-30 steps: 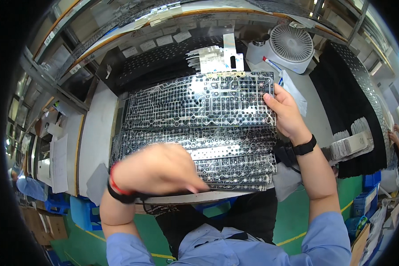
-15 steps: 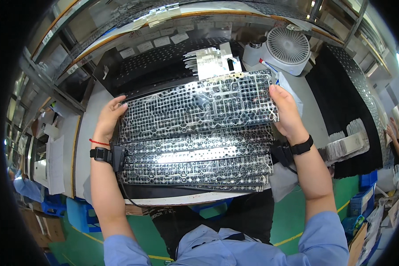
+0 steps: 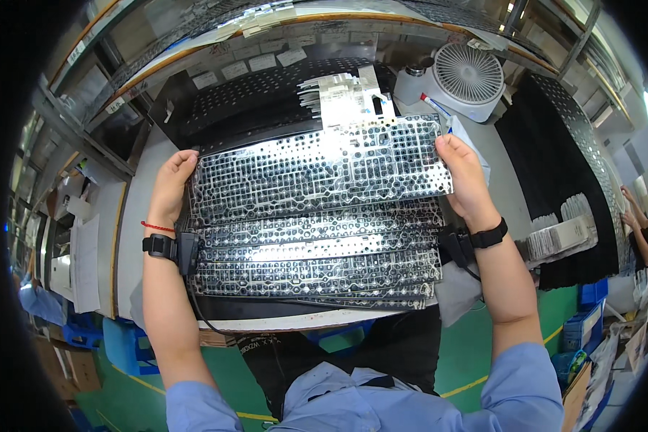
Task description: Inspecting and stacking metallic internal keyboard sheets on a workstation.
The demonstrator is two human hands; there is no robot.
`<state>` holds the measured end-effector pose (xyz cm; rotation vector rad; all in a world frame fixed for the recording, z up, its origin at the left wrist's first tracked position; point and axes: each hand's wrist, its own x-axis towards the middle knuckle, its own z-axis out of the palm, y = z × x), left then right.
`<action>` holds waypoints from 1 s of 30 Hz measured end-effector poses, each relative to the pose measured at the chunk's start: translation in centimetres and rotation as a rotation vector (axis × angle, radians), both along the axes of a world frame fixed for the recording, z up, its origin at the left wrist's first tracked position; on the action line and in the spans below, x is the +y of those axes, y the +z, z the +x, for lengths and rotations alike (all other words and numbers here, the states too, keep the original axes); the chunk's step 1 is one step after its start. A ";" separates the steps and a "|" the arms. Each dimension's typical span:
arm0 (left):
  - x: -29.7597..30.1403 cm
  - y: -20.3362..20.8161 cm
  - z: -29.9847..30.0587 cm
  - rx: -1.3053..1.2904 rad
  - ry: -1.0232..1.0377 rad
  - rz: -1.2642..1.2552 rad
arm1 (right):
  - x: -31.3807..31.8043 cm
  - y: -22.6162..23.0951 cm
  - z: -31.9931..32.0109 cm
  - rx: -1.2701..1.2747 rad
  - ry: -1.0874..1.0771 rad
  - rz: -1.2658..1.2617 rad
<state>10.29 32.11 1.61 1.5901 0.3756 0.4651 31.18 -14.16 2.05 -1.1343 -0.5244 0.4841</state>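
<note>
A keyboard membrane sheet, see-through with silvery traces and dark dots, is held by its two short ends in front of me. My left hand is closed on its left end, thumb and forefinger at the far left corner. At the other end, my right hand grips the edge, with the thumb on top near the far right corner. Beneath and nearer to me lies a fanned stack of similar membrane sheets, overlapping in rows. Bright glare hides some of the traces.
Behind the sheet stand a black perforated metal panel and a pile of pale strips. A white fan and a red-capped marker are at the back right. Bundled white pieces lie on black cloth.
My left hand has moved slightly left, and its thumb and fingers have closed on the sheet's corner. The sheet has tilted a little, shifting the glare. My right hand has barely moved.
</note>
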 end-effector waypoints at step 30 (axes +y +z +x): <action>-0.4 1.3 -1.3 0.108 -0.245 -0.008 | -0.2 0.0 0.6 -0.166 -0.240 -0.296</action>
